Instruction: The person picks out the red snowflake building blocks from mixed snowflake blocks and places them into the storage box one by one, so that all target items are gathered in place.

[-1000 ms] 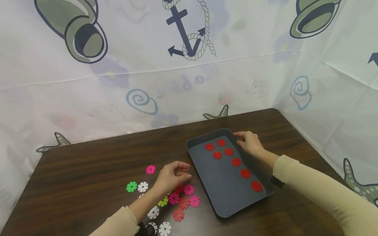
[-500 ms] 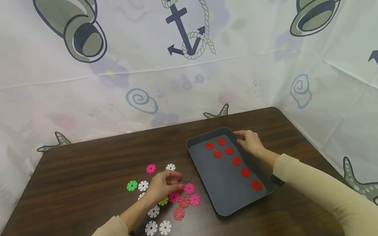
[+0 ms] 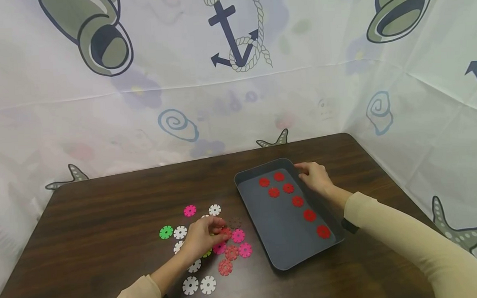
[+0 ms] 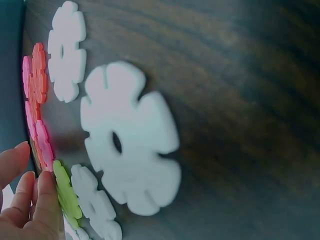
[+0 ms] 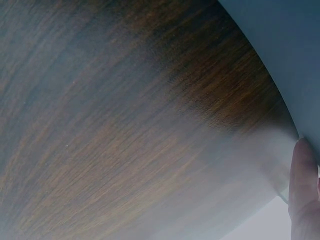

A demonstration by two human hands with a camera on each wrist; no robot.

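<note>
My left hand is over the cluster of flower-shaped discs, its thumb and fingertips at a red disc; in the left wrist view, thumb and fingers stand apart beside a pink disc. No disc shows lifted. White, pink, coral, brown and green discs lie around it, some partly hidden by the hand. My right hand touches the far right rim of the grey tray; in the right wrist view, a finger rests against its outer wall.
Several red discs lie flat in the tray, mostly along its right side. The dark wooden table meets a patterned cloth at its back and right edges. A pink disc lies apart, behind the cluster.
My left hand has moved left and down from near the tray onto the discs, uncovering a white and a brown one. My right hand and the tray have stayed in place.
</note>
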